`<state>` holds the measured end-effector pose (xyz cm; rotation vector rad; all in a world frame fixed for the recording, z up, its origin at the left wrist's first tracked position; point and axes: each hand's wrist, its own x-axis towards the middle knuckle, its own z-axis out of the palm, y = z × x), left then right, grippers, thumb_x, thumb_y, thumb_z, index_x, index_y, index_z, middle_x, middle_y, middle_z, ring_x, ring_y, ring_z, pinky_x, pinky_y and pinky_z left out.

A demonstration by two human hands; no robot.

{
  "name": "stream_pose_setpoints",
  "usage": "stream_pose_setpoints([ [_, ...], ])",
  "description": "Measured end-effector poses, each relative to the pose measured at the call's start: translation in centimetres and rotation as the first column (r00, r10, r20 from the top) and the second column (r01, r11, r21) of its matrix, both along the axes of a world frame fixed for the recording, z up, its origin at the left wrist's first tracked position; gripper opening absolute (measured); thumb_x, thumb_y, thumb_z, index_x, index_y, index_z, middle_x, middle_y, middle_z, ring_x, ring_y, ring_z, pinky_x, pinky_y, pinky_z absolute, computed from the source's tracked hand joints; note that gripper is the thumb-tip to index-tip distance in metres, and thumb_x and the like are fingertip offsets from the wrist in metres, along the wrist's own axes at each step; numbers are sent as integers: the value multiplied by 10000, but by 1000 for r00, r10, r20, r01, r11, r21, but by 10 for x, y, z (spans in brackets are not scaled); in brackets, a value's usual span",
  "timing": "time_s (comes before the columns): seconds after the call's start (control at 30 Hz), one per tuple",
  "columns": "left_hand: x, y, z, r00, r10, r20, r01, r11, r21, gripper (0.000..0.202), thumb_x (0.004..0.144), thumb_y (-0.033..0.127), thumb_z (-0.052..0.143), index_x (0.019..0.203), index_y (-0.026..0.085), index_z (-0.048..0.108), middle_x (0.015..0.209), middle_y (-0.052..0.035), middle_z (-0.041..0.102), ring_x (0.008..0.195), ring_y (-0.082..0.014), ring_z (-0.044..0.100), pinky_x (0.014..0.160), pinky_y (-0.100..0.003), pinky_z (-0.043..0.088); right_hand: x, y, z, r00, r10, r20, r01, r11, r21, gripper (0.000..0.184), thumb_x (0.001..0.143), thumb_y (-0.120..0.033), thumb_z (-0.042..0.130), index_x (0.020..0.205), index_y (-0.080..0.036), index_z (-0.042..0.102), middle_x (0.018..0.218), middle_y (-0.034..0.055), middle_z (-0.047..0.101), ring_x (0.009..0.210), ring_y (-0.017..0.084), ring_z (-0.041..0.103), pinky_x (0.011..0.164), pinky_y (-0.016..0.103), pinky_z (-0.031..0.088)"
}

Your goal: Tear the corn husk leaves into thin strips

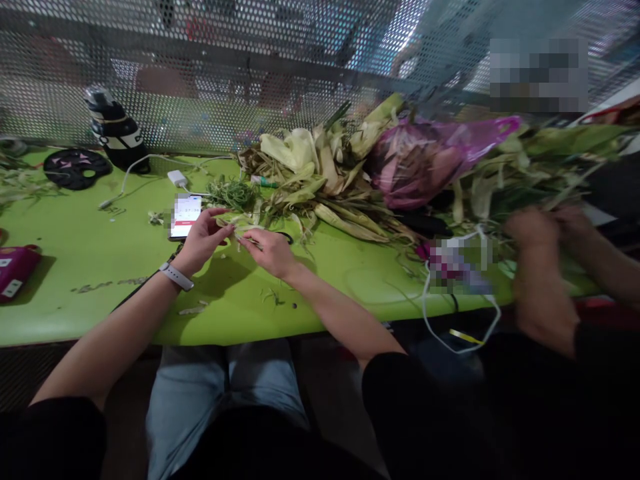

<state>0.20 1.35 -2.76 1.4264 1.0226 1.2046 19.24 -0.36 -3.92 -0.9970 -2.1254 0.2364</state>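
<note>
My left hand [203,240], with a pale-banded watch on its wrist, has its thumb and fingers closed at the end of a thin pale strip of corn husk [239,236]. Close beside it, my right hand [273,252] pinches the same strip between thumb and fingers. Both are held just above the green table [320,300]. Behind the left hand lies a phone [186,217] with its screen lit. Beyond the hands is a small heap of green shreds [233,193]. Part of a black ring-shaped thing [287,237] shows behind my right hand.
A big pile of corn husks [310,167] and a pink plastic bag [415,160] fill the back. A bottle [117,133], black openwork disc [77,167], white cable [127,177] and magenta box [17,270] stand left. At right, another person's hands [535,230] work among husks.
</note>
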Motion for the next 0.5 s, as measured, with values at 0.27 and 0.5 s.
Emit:
stream_pose_setpoints([
  [0.27,5,1,1,997,7,72,-10,999,33,245,793,113,715,992,164,581,710,33,579,674,-81,566,659,-214,472,-3,-10,9,960,-225,164,186,956,227,321,1011,-351,449,976,-179,719,1195,125,644,775,117,631,638,236,476],
  [0.5,3,2,-1,989,9,147,-12,1000,23,316,726,156,796,935,165,559,740,28,606,716,-91,610,698,-224,499,-3,-9,10,965,-186,185,138,961,241,353,1024,-341,401,970,-177,709,1290,127,641,808,138,650,651,265,487],
])
